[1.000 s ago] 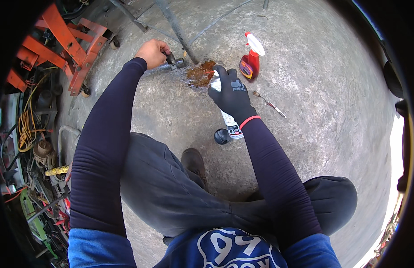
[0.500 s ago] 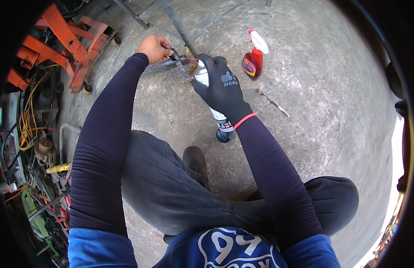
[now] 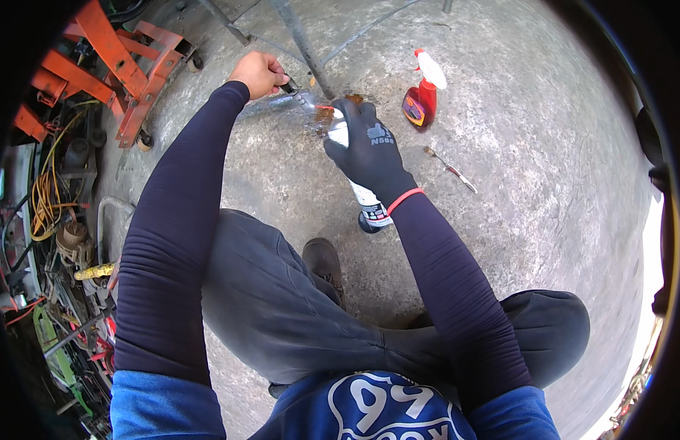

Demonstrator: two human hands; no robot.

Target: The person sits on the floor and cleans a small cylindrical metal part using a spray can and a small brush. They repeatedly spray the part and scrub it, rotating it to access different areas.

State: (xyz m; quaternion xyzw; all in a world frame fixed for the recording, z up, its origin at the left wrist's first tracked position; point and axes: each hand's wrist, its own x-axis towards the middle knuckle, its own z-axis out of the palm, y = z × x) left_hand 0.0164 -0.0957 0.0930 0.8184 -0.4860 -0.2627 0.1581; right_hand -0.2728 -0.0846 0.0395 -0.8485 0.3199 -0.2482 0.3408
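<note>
- You work above a rough, mottled grey concrete floor [image 3: 545,220], marked by a wet brown patch [image 3: 355,98] just beyond your right hand.
- On your left, an orange steel frame on casters [image 3: 134,81] stands near coils of yellow-orange cable [image 3: 45,194] and a cluttered row of metal parts and tools.
- Ahead of you, a grey metal stand leg [image 3: 300,44] slants down to the floor, its foot close to both hands.
- Your bare left hand [image 3: 258,75] pinches a small dark part with a metallic end [image 3: 290,86] between thumb and fingers; the part sticks out toward your right hand.
- Your right hand [image 3: 366,147], in a black glove, is wrapped around a white cylindrical spray can [image 3: 368,198], which leans with its top toward the part. You cannot tell whether a finger presses the nozzle.
- A thin red straw [image 3: 324,108] runs from the can's top toward the part's metallic end; their exact gap is too blurred to judge.
- To the right of your glove, a red trigger bottle with a white head [image 3: 421,106] stands upright, and a slim-handled brush [image 3: 451,170] lies nearer you.
- Beyond the brush, concrete stretches right toward a bright edge; your brown boot [image 3: 322,262] bounds the space below the can.
</note>
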